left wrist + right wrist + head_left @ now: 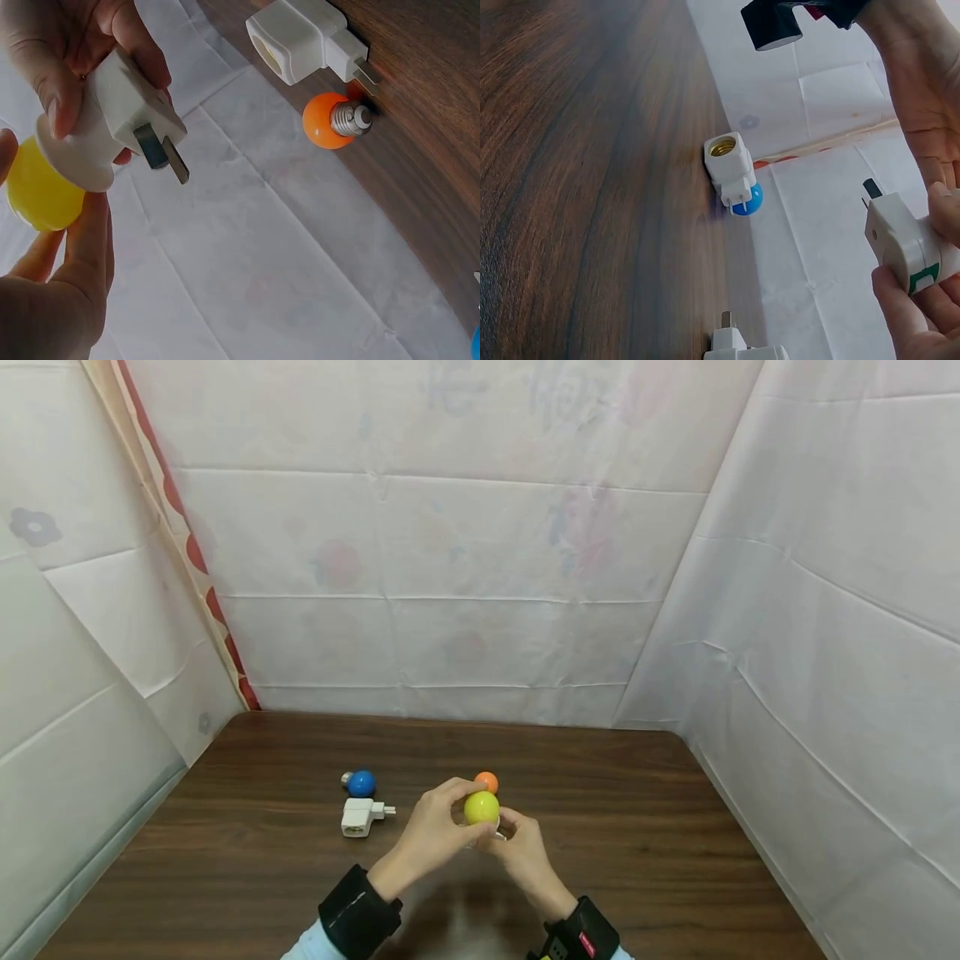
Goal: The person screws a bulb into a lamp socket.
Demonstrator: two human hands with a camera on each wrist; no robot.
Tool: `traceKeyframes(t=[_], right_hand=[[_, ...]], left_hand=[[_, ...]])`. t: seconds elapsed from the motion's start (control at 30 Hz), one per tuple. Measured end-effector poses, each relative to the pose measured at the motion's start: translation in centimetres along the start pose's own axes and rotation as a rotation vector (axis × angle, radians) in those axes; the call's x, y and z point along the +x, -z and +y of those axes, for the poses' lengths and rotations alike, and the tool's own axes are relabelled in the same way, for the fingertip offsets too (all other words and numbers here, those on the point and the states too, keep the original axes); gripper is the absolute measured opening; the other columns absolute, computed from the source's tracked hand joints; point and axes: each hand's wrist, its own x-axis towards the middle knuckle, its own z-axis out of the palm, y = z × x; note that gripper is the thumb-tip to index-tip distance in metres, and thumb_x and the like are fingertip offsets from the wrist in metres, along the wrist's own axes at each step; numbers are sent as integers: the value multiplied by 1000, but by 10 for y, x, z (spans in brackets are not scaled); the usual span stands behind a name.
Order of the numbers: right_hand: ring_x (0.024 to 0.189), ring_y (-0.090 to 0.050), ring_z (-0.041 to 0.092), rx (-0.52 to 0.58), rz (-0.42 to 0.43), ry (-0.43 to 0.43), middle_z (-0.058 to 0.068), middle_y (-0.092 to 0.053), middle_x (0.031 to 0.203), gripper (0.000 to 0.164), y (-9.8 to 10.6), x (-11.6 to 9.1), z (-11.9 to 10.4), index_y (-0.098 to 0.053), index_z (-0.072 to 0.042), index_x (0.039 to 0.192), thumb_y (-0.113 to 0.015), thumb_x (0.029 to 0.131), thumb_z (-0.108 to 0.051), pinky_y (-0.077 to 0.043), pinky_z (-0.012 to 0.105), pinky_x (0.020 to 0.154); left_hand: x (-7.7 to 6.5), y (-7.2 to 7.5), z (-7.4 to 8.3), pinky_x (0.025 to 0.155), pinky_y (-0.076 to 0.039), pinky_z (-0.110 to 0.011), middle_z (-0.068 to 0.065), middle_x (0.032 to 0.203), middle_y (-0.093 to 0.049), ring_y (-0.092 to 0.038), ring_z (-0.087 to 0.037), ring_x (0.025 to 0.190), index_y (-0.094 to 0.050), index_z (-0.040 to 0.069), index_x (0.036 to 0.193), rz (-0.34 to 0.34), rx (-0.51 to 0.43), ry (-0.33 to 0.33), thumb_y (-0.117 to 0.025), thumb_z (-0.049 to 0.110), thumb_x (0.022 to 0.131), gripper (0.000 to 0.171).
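My left hand (435, 828) grips a yellow light bulb (482, 807) by its round globe, fingers on both sides. A white plug-in lamp holder (142, 105) is held by my right hand (529, 853), its two flat prongs sticking out. In the left wrist view the bulb sits against the holder's flared rim; its screw base is hidden, so I cannot tell how deep it sits. Just beyond my hands lies an orange bulb (487, 782), its metal screw base showing in the left wrist view. Beside it is a second white lamp holder (296, 37), hidden in the head view.
On the left of the brown wooden table (637, 835) lie a blue bulb (362, 783) and, nearer me, another white lamp holder (357, 817) with prongs pointing right. White cloth sheets (450, 643) hang behind the table and along both sides.
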Motion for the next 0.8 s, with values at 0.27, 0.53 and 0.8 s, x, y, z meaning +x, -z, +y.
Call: traceKeyframes(t=[0.27, 0.53, 0.8], right_hand=[[105, -57, 21, -7, -30, 2, 6, -65, 109, 33, 0, -2, 0, -68, -10, 105, -75, 75, -22, -48, 32, 81], [109, -56, 28, -26, -83, 55, 11, -65, 112, 35, -1, -13, -25, -66, -6, 107, -74, 76, -19, -38, 56, 94], [103, -58, 22, -20, -91, 49, 12, -65, 110, 35, -3, -16, -29, -66, -4, 108, -75, 75, -14, -49, 35, 83]], left_hand=[[4, 11, -8, 85, -51, -26, -1, 110, -59, -60, -17, 99, -58, 10, 120, -140, -93, -56, -73, 18, 78, 46], [5, 20, -11, 89, -49, -27, -2, 116, -58, -58, -16, 101, -57, 12, 121, -232, -140, -71, -73, 10, 77, 46], [7, 24, -14, 82, -52, -25, -5, 117, -58, -58, -18, 101, -57, 13, 119, -300, -164, -69, -71, 8, 79, 43]])
